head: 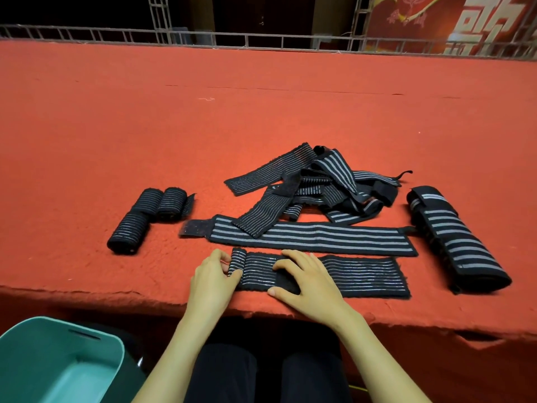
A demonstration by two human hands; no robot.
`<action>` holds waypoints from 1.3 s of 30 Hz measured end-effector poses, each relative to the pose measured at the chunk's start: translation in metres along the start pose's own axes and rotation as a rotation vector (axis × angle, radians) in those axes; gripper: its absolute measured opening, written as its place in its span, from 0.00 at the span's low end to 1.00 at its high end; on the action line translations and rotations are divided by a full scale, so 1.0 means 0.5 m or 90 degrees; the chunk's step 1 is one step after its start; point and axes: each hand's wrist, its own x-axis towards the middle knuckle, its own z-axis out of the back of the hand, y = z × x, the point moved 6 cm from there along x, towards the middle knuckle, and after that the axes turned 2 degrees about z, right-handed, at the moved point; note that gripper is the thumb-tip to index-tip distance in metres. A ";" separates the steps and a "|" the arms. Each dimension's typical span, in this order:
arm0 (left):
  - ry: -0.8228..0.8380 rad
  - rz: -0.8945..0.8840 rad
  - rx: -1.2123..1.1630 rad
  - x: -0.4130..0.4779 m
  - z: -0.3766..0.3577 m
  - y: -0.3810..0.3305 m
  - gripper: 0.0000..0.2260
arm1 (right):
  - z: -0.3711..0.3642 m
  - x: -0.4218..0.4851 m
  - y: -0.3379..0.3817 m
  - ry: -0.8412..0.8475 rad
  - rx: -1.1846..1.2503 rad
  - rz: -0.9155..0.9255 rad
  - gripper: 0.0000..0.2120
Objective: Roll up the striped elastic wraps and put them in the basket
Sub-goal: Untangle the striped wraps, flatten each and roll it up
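Wrap, rolled end in left hand, under right hand

A worktop covered in rough red felt, frayed along its near edge, stretches back to a low grey metal rail, behind which stand a truss post, darkness and, at right, a red banner with large white characters.

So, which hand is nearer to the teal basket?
Left. The left hand pinches the rolled end of the striped wrap, up and right of the basket. The right hand presses flat on the same wrap, farther right.
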 end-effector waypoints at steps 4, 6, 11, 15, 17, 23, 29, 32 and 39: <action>-0.034 -0.052 0.010 -0.012 -0.013 -0.021 0.09 | 0.001 -0.001 0.002 -0.013 -0.003 0.004 0.24; -0.049 -0.084 0.016 -0.020 -0.022 -0.034 0.09 | 0.004 -0.001 0.004 -0.018 0.000 0.010 0.24; -0.056 -0.146 -0.025 -0.028 -0.049 -0.050 0.05 | 0.008 -0.004 0.002 -0.013 0.019 0.003 0.25; 0.003 -0.186 -0.031 -0.027 -0.064 -0.059 0.06 | 0.010 -0.003 -0.003 -0.001 0.019 0.005 0.25; 0.052 -0.172 -0.057 -0.017 -0.057 -0.057 0.05 | 0.016 -0.007 -0.011 0.000 0.005 0.002 0.25; 0.130 -0.034 -0.129 0.005 -0.055 -0.025 0.14 | 0.045 -0.029 -0.049 0.005 -0.012 -0.041 0.27; 0.128 -0.027 -0.081 -0.003 -0.067 -0.053 0.15 | 0.065 -0.042 -0.054 -0.002 -0.022 -0.055 0.29; 0.124 -0.018 -0.112 -0.006 -0.059 -0.055 0.16 | 0.061 -0.038 -0.047 0.007 -0.036 -0.055 0.29; -0.003 -0.012 -0.168 -0.013 0.013 0.005 0.17 | 0.013 -0.011 0.024 0.072 -0.055 -0.013 0.31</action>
